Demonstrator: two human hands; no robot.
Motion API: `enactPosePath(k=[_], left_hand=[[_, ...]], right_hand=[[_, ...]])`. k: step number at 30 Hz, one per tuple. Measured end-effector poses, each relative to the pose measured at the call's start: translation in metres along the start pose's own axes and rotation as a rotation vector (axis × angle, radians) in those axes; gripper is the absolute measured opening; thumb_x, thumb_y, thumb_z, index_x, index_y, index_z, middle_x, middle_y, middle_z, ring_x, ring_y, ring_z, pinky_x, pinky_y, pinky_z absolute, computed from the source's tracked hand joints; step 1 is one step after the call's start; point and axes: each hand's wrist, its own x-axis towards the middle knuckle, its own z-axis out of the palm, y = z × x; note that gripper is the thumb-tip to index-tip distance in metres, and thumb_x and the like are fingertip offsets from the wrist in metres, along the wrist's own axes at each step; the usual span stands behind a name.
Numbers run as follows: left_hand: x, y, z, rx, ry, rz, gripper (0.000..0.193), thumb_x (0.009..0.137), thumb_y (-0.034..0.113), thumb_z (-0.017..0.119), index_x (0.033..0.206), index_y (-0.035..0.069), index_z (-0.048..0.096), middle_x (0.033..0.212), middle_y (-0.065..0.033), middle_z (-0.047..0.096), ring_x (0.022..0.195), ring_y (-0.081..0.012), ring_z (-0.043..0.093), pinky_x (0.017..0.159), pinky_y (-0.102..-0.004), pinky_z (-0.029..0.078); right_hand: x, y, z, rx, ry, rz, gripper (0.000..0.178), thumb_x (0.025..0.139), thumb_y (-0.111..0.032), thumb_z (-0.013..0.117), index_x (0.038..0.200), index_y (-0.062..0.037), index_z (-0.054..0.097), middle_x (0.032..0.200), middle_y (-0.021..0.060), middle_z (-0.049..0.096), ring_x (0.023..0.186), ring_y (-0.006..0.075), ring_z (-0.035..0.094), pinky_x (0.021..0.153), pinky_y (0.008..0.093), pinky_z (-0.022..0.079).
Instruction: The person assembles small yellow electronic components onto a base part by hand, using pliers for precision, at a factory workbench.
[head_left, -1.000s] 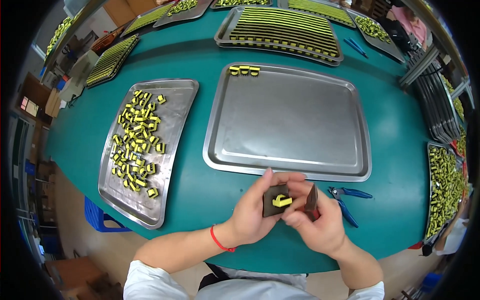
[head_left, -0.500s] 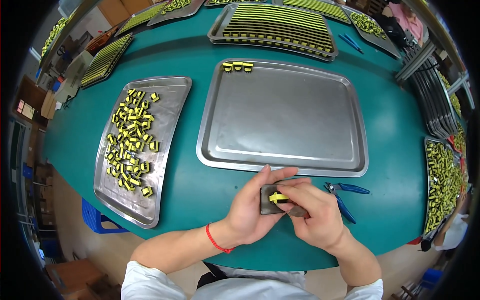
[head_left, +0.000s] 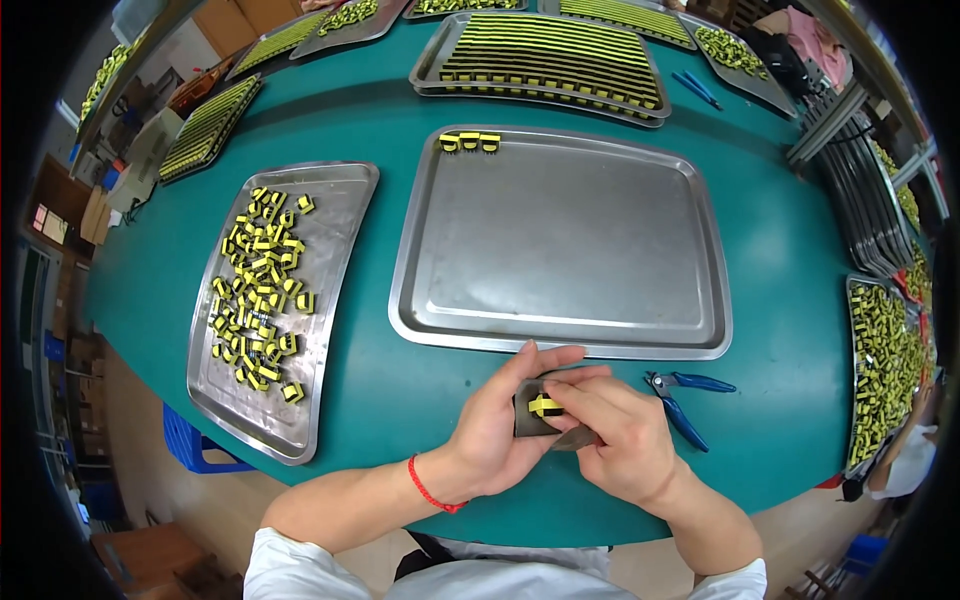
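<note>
1 blocky component (head_left: 541, 406), bright yellow and black, partly covered

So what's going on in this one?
A person works bare-handed at a green table. The left hand holds a dark square pad, with a yellow-and-black component over it. The right hand has its fingertips at that component and a flat metal blade in its grip. In the wide metal tray ahead, three similar parts line the far left corner; many loose ones lie scattered in the left tray. Blue-handled nippers rest at right.
</note>
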Motion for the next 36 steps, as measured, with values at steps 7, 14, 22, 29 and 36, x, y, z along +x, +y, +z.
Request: enactPosePath(k=[7, 14, 22, 29, 36], left_hand=[[-0.003, -0.003, -0.008, 0.1, -0.089, 0.154, 0.042, 0.102, 0.02, 0.046, 0.14, 0.003, 0.042, 0.135, -0.0196, 0.054, 0.126, -0.0306, 0.053, 0.106, -0.0459, 0.043], [-0.01, -0.007, -0.007, 0.782, -0.126, 0.818, 0.048, 0.09, -0.013, 0.052, 0.136, -0.001, 0.042, 0.123, -0.0183, 0.061, 0.128, -0.0321, 0.054, 0.115, -0.0456, 0.033], [-0.007, -0.008, -0.011, 1.035, -0.216, 1.199, 0.053, 0.087, -0.012, 0.055, 0.137, -0.001, 0.044, 0.121, -0.0183, 0.064, 0.122, -0.0343, 0.059, 0.114, -0.0529, 0.032], [-0.009, -0.006, -0.011, 1.097, -0.259, 1.21, 0.059, 0.087, -0.013, 0.053, 0.142, 0.0, 0.038, 0.112, -0.0193, 0.067, 0.122, -0.0354, 0.059, 0.116, -0.0523, 0.027], [-0.013, -0.001, -0.004, 1.093, -0.257, 1.253, 0.058, 0.087, -0.012, 0.055, 0.141, -0.001, 0.039, 0.114, -0.0206, 0.066, 0.123, -0.0362, 0.058, 0.116, -0.0546, 0.026]], right_hand=[[0.0, 0.003, -0.013, 0.407, 0.022, 0.137, 0.043, 0.086, 0.004, 0.065, 0.127, 0.0028, 0.054, 0.085, 0.0092, 0.067, 0.081, 0.0167, 0.068, 0.066, 0.0299, 0.056], [-0.01, 0.001, -0.001, 0.719, 0.406, 0.268, 0.014, 0.096, -0.002, 0.054, 0.109, 0.0013, 0.051, 0.08, 0.0085, 0.061, 0.072, 0.0145, 0.059, 0.063, 0.0255, 0.046], [-0.022, -0.005, 0.019, 0.922, 0.141, 0.344, 0.022, 0.094, 0.003, 0.057, 0.115, 0.0035, 0.049, 0.102, 0.0136, 0.064, 0.09, 0.0165, 0.065, 0.081, 0.0307, 0.055], [-0.026, 0.001, 0.02, 0.998, 0.0, 0.257, 0.034, 0.091, 0.007, 0.058, 0.124, 0.0048, 0.048, 0.114, 0.0145, 0.063, 0.107, 0.0192, 0.063, 0.091, 0.0334, 0.053], [-0.03, 0.003, 0.02, 1.079, -0.035, 0.253, 0.026, 0.092, 0.005, 0.062, 0.117, 0.0068, 0.057, 0.111, 0.0164, 0.067, 0.1, 0.0205, 0.068, 0.088, 0.0314, 0.057]])
